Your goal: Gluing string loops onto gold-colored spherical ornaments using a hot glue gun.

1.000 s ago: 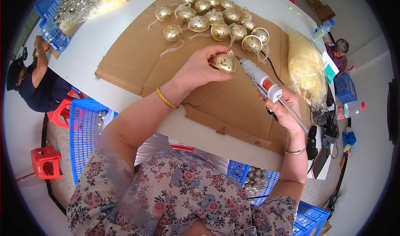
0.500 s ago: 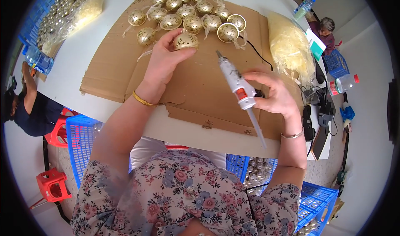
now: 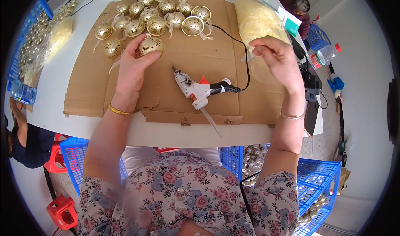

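Observation:
My left hand [image 3: 135, 65] grips a gold bell-shaped ornament [image 3: 151, 46] with dark lettering and small cut-out patterns, held above the cardboard. My right hand [image 3: 275, 56] is raised at the near side of a clear bag of pale yellow ribbons [image 3: 256, 17]. Its thumb and fingertips are pinched together; whatever they hold, if anything, I cannot make out. Between my hands a white and black hot glue gun [image 3: 193, 88] lies on the cardboard, its nozzle toward my left hand and a glue stick out of its rear. Several more gold ornaments [image 3: 156, 26] with ribbon loops lie beyond my left hand.
Cardboard [image 3: 166, 106] covers much of the white table [image 3: 250, 134]. The glue gun's black cord [image 3: 248, 69] curves across it. Blue crates [image 3: 314, 179] of ornaments stand below. A plastic bottle [image 3: 325, 56] is at the right edge. Other people sit at the far right and the left.
My right hand has let go of the glue gun, which now lies on the cardboard, and has moved up to the ribbon bag. The left hand still holds the ornament; the view has shifted.

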`<state>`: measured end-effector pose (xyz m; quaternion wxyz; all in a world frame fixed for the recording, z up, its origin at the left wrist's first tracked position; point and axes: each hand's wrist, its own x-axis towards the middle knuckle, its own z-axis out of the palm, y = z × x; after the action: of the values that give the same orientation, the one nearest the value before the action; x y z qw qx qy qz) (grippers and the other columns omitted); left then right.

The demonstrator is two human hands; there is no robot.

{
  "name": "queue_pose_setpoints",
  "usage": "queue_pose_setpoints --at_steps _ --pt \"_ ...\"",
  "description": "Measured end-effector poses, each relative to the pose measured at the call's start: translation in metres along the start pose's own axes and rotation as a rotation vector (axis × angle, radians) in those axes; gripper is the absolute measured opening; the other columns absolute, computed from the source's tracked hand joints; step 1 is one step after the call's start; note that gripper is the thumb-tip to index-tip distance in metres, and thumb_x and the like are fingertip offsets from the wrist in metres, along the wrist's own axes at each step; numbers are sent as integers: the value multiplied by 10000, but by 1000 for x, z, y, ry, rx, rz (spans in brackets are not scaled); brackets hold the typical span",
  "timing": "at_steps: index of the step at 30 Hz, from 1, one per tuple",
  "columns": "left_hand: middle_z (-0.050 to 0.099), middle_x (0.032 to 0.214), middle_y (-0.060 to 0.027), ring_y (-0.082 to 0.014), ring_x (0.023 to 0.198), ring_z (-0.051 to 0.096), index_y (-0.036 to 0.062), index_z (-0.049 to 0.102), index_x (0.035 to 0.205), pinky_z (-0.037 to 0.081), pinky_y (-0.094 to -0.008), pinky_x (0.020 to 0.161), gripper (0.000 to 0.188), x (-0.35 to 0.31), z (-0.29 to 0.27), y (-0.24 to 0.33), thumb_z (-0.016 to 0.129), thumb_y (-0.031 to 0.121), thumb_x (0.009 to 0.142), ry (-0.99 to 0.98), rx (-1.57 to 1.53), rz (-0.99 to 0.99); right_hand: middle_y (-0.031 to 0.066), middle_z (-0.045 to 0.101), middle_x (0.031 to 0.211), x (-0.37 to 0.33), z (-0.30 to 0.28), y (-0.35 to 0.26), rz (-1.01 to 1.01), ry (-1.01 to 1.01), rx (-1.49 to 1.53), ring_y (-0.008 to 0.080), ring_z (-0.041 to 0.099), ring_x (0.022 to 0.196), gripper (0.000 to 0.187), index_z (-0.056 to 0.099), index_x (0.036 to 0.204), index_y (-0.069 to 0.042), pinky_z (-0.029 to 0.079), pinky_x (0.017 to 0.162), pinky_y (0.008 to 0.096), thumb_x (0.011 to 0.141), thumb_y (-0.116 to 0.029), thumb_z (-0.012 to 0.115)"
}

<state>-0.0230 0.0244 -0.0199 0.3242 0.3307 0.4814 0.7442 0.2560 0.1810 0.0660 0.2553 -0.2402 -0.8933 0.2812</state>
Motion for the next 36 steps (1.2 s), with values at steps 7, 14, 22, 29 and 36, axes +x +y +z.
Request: queue_pose_setpoints --at_steps 7,14,22,29,36 --pt "575 1045 -77 -133 927 565 -44 441 1211 462 -256 821 592 0 -2 -1 695 -30 677 12 1 -8 189 636 829 -12 -27 84 227 82 -829 299 617 745 231 635 972 2 487 702 351 784 -53 512" --pt "568 1057 -77 -133 938 561 -40 429 1218 461 -256 823 605 2 -2 -4 698 -24 677 -44 13 -6 197 621 824 -7 -4 118 344 7 -985 345 604 807 162 634 869 -36 480 729 422 764 -99 528" --pt "566 1051 -75 -134 938 560 -39 433 1214 467 -252 805 609 2 -1 -4 707 -7 671 -41 39 -5 186 617 763 -14 -14 90 140 80 -821 305 623 690 129 603 828 -4 496 622 371 805 -101 520" --pt "570 1011 -59 -113 889 554 -21 477 1184 467 -240 771 596 -7 9 3 729 41 648 -42 126 4 46 569 679 -4 2 -13 -71 102 -235 93 554 552 69 566 860 42 455 522 219 811 40 517" --pt "571 948 -56 -109 848 548 14 529 1108 464 -250 749 547 -13 11 10 747 117 617 -208 315 117 78 576 748 21 52 -75 -406 -172 4 132 583 641 170 611 849 29 462 557 226 730 127 540"
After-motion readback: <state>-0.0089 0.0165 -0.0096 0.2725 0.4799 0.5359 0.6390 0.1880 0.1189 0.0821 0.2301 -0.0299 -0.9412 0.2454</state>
